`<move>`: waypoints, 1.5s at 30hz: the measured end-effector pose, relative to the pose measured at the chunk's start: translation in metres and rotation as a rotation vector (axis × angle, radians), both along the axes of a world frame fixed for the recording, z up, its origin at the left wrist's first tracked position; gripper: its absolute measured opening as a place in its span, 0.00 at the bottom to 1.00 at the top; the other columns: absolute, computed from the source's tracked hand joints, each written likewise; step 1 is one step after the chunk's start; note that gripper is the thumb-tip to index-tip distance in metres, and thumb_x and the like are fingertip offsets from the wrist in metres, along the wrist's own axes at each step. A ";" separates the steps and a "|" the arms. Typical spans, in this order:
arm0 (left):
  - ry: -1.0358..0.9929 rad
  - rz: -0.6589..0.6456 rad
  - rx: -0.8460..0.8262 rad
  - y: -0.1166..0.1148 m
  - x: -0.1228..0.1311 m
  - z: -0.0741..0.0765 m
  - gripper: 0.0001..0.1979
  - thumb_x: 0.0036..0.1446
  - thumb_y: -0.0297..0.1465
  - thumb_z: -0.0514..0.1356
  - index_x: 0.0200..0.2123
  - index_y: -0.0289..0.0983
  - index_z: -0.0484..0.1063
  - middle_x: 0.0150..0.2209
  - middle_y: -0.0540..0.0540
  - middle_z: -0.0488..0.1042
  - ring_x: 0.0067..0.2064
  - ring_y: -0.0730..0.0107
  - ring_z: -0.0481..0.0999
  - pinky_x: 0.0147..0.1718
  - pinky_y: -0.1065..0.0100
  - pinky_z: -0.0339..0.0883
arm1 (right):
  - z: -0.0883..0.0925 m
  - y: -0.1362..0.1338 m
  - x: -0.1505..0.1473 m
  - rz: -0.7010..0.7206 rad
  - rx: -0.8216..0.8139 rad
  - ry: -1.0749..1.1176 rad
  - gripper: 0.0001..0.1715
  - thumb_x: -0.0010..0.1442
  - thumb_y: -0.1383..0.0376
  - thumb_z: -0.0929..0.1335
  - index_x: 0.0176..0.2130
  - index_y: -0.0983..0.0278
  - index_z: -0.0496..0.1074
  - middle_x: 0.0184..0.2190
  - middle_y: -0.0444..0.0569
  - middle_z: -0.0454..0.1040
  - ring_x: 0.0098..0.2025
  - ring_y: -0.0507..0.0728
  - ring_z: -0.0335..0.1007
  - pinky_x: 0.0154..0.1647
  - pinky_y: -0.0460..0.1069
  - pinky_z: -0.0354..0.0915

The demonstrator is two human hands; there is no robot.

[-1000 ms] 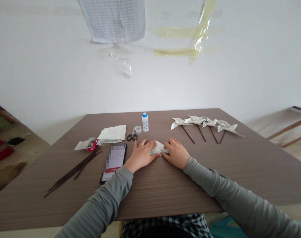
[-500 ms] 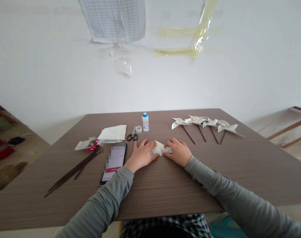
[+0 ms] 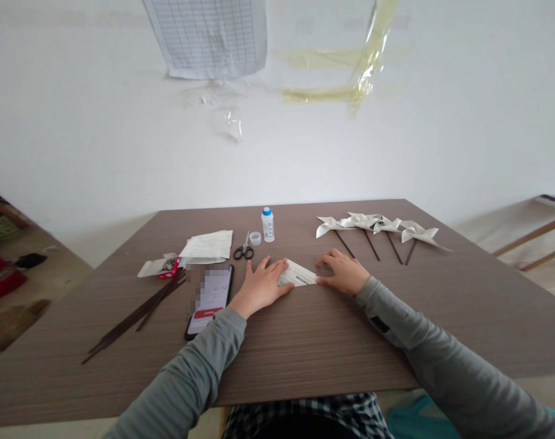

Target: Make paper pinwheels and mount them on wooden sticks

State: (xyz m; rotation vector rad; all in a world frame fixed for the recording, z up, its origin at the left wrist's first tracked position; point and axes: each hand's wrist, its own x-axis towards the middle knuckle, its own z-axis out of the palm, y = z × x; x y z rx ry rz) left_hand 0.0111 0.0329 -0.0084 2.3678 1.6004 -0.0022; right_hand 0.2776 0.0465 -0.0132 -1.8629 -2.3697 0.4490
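Observation:
A folded triangular sheet of printed paper (image 3: 301,274) lies on the table between my hands. My left hand (image 3: 264,285) rests over its left part with fingers spread, pressing it down; that part is hidden. At the paper's right corner is my right hand (image 3: 343,272), its thumb by the tip and its fingers curved but apart. Behind the paper stand a small white bottle with a blue cap (image 3: 268,225) and a clear round cap (image 3: 255,238). Black-handled scissors (image 3: 243,251) lie beside them.
Several paper pinwheels (image 3: 418,234) on brown sticks lie at the back right. To the left are stacked paper sheets (image 3: 207,247), a small red-and-white box (image 3: 167,267) of tiny pieces, thin brown sticks (image 3: 131,317) and a phone (image 3: 209,302). A wall borders the table (image 3: 304,353) behind.
My right hand has slid right along the folded paper to its corner, uncovering more of the sheet. My left hand stays in place.

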 end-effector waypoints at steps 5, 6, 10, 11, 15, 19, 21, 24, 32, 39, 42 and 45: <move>-0.001 0.001 -0.001 0.000 0.001 -0.001 0.33 0.80 0.48 0.60 0.83 0.53 0.67 0.87 0.45 0.60 0.88 0.29 0.53 0.83 0.18 0.44 | -0.004 0.008 0.015 0.034 -0.030 0.014 0.28 0.71 0.57 0.79 0.67 0.54 0.82 0.69 0.61 0.76 0.72 0.75 0.75 0.70 0.70 0.74; 0.001 0.000 -0.001 0.000 0.001 -0.001 0.33 0.80 0.48 0.60 0.83 0.52 0.67 0.87 0.45 0.60 0.88 0.29 0.53 0.83 0.17 0.43 | -0.005 0.010 0.018 0.038 -0.031 0.019 0.29 0.71 0.57 0.79 0.68 0.54 0.82 0.69 0.61 0.77 0.72 0.75 0.75 0.70 0.71 0.74; 0.018 0.001 -0.005 0.001 0.001 -0.002 0.33 0.80 0.48 0.60 0.83 0.52 0.67 0.87 0.46 0.59 0.88 0.29 0.52 0.83 0.17 0.43 | -0.011 0.016 0.028 0.048 -0.020 0.038 0.31 0.68 0.58 0.80 0.68 0.53 0.83 0.67 0.61 0.78 0.70 0.76 0.76 0.67 0.71 0.76; 0.021 0.003 -0.005 0.001 0.001 -0.002 0.33 0.80 0.48 0.60 0.83 0.52 0.67 0.87 0.46 0.59 0.88 0.30 0.52 0.83 0.17 0.43 | -0.013 0.017 0.030 0.056 -0.010 0.047 0.31 0.67 0.58 0.81 0.67 0.52 0.84 0.67 0.60 0.78 0.69 0.76 0.76 0.67 0.70 0.76; 0.031 0.000 0.000 0.001 0.000 -0.004 0.34 0.81 0.48 0.59 0.84 0.50 0.65 0.88 0.45 0.58 0.89 0.30 0.51 0.82 0.15 0.42 | -0.022 0.019 0.031 0.159 0.063 0.135 0.32 0.64 0.64 0.79 0.66 0.52 0.85 0.62 0.57 0.81 0.64 0.71 0.78 0.64 0.64 0.76; 0.027 -0.004 0.008 0.001 0.000 -0.003 0.33 0.80 0.48 0.59 0.83 0.52 0.66 0.87 0.46 0.59 0.89 0.32 0.51 0.83 0.16 0.41 | -0.030 0.017 0.019 0.277 0.133 0.184 0.33 0.62 0.72 0.74 0.63 0.54 0.87 0.60 0.56 0.81 0.64 0.70 0.77 0.70 0.64 0.72; 0.018 -0.002 0.011 0.000 0.001 -0.002 0.33 0.80 0.48 0.60 0.83 0.53 0.67 0.87 0.46 0.59 0.89 0.31 0.52 0.82 0.16 0.42 | -0.032 0.015 0.011 0.274 0.142 0.178 0.31 0.63 0.74 0.71 0.61 0.56 0.88 0.61 0.57 0.81 0.65 0.70 0.76 0.71 0.64 0.71; 0.013 0.007 0.012 -0.001 0.002 -0.002 0.33 0.80 0.48 0.61 0.83 0.52 0.67 0.87 0.46 0.60 0.88 0.31 0.52 0.82 0.15 0.42 | -0.034 0.012 -0.001 0.263 0.166 0.190 0.26 0.69 0.72 0.70 0.61 0.58 0.87 0.61 0.57 0.81 0.65 0.69 0.76 0.72 0.64 0.71; 0.005 0.012 0.027 -0.003 0.003 0.001 0.32 0.80 0.49 0.61 0.82 0.54 0.68 0.87 0.45 0.61 0.88 0.31 0.52 0.82 0.17 0.42 | -0.039 0.000 -0.030 0.266 0.211 0.159 0.25 0.80 0.56 0.73 0.71 0.49 0.82 0.68 0.59 0.77 0.71 0.72 0.72 0.77 0.72 0.67; 0.007 0.034 0.007 -0.001 -0.002 0.003 0.33 0.78 0.52 0.61 0.82 0.59 0.68 0.89 0.45 0.56 0.89 0.28 0.48 0.80 0.15 0.46 | -0.028 -0.002 -0.033 0.227 0.127 0.109 0.28 0.82 0.53 0.72 0.76 0.47 0.78 0.76 0.59 0.72 0.78 0.76 0.66 0.82 0.75 0.60; 0.019 0.040 -0.011 0.001 -0.006 0.002 0.34 0.78 0.51 0.61 0.82 0.59 0.67 0.89 0.44 0.55 0.89 0.26 0.47 0.79 0.13 0.46 | -0.029 -0.001 -0.031 0.233 0.117 0.092 0.28 0.83 0.52 0.71 0.76 0.45 0.77 0.77 0.58 0.71 0.78 0.74 0.67 0.83 0.74 0.59; 0.041 0.034 -0.021 0.002 -0.009 0.003 0.34 0.78 0.50 0.60 0.83 0.58 0.67 0.89 0.43 0.53 0.89 0.26 0.47 0.80 0.14 0.46 | -0.032 0.001 -0.029 0.234 0.121 0.096 0.28 0.82 0.51 0.72 0.76 0.42 0.77 0.77 0.56 0.71 0.78 0.73 0.67 0.83 0.75 0.59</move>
